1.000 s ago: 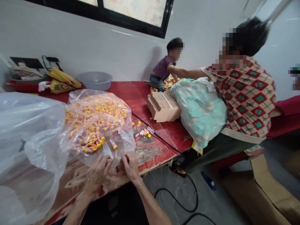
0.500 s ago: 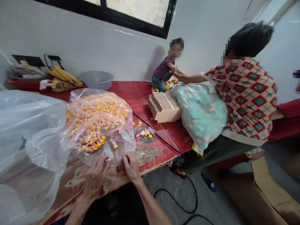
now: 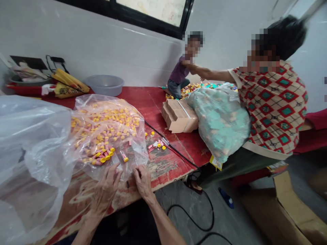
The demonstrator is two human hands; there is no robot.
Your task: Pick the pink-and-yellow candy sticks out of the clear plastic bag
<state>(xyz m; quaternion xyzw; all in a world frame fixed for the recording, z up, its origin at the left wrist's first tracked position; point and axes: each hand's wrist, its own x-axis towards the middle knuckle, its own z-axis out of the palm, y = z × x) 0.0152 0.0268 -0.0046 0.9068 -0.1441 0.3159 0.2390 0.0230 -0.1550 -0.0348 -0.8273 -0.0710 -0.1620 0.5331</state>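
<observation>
At near edge of worn red counter (image 3: pixel 178 102): left hand (image 3: pixel 104 192) spread flat, fingers apart, pressed on the edge of the clear plastic bag of small pink tubes with yellow caps (image 3: pixel 107 134). Right hand (image 3: pixel 143 182) just beside it, fingers curled together, seemingly pinching the bag's hem; grip not fully readable. Bag lay open on counter, between the hands and the wall, mostly full; judged sorting barely started, bulk of the tubes left inside. Few loose pink-and-yellow tubes (image 3: pixel 156 145) spilled on counter right of bag, touching black cable (image 3: pixel 171 148) that ran across counter and down to grey floor. Large empty-looking clear plastic sheet (image 3: pixel 30 143) bunched at far left, overlapping the bag. Taped bundle of flat tan cardboard (image 3: pixel 180 115) mid-counter, against a translucent bag stuffed with teal packets (image 3: pixel 221 122). Grey plastic basin (image 3: pixel 104 85) by white wall. Seated person in red-and-teal patterned shirt (image 3: pixel 273 105) reached an arm toward a small child in purple top (image 3: pixel 180 73) sat on counter's far end. Open brown carton (image 3: pixel 293 207) on floor, lower right.
</observation>
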